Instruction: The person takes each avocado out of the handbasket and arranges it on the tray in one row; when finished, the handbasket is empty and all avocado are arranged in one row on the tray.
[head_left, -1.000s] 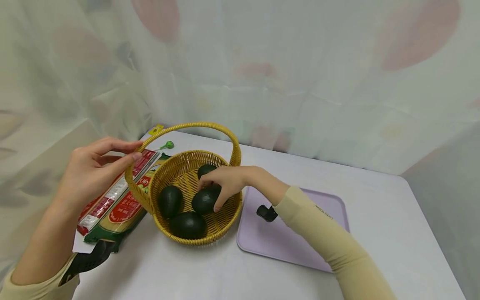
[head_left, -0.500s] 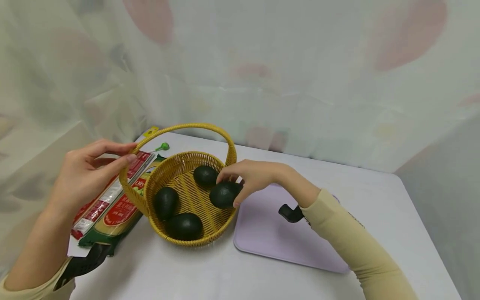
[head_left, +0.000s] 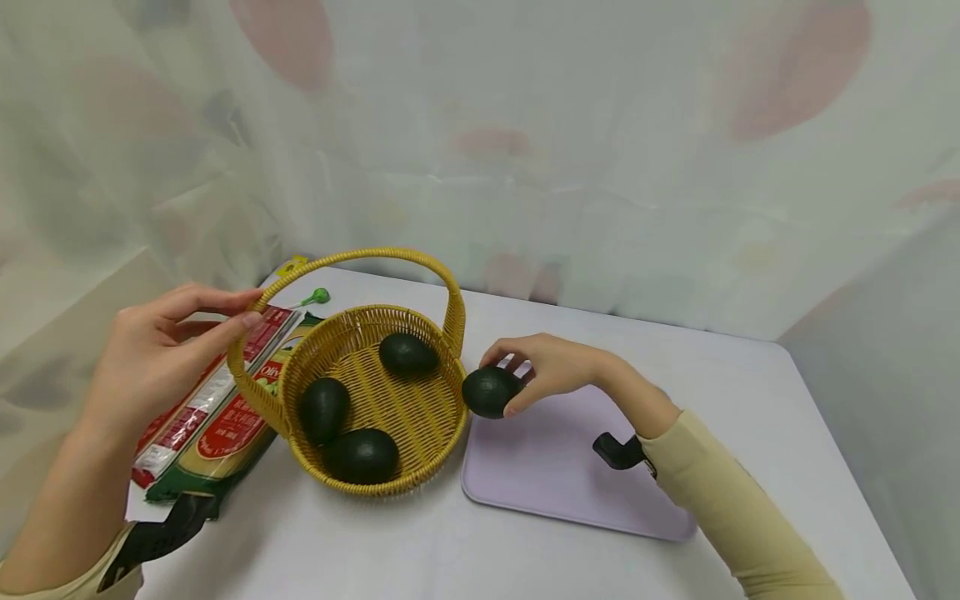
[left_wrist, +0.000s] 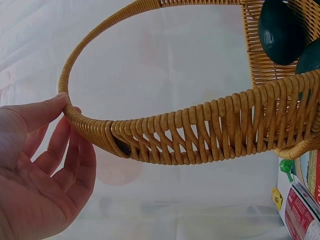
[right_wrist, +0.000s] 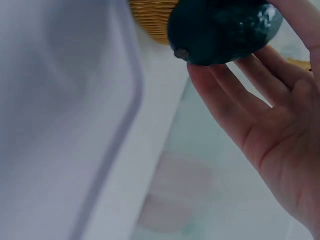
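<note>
Between its thumb and fingers my right hand (head_left: pixel 551 367) grips a dark green avocado (head_left: pixel 489 392), held above the left edge of a pale purple tray (head_left: pixel 547 467). The avocado's stem end shows in the right wrist view, where the held avocado (right_wrist: pixel 220 32) sits at the top. My left hand (head_left: pixel 161 342) pinches the arched handle (head_left: pixel 360 254) of a yellow wicker basket (head_left: pixel 420 417) at its left side. In the basket lie three avocados: one at the back (head_left: pixel 407 356), one at the left (head_left: pixel 324 410) and one in front (head_left: pixel 363 456).
Left of the basket, partly behind the left hand, lie red and green pasta packs (head_left: pixel 232 425). A small green-headed item (head_left: pixel 318 296) and a yellow piece (head_left: pixel 292 265) are at the back left. A patterned curtain (head_left: pixel 570 150) hangs behind the white table (head_left: pixel 360 550).
My right hand has lifted an avocado out of the basket and carried it right, over the tray's edge. The left hand keeps its pinch on the handle; the view has shifted slightly.
</note>
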